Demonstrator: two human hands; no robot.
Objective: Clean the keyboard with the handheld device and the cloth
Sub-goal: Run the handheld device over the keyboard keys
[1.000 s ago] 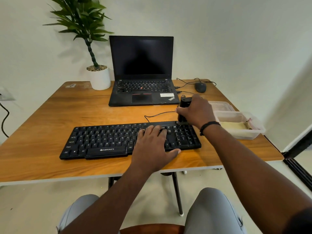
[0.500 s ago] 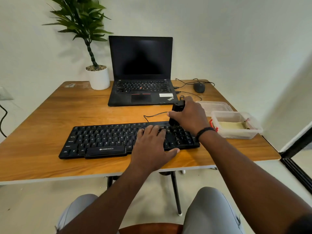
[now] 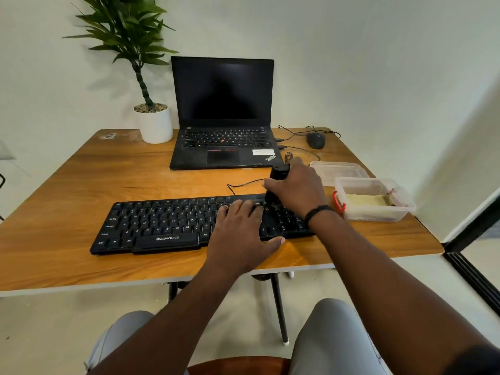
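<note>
Moved: handheld device has been carried leftward along the keyboard, away from the numpad.
Right hand: gripped round the device.
Left hand: laid flat, steadying the keys.
Progress: device pass underway; left keys and cloth wipe judged outstanding.

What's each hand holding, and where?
Right hand grips the black device around its middle. Left hand holds nothing, lying flat on the keyboard.

Matt black plastic keyboard on a smooth, glossy wood-grain table; clear plastic container; glossy white plant pot.
</note>
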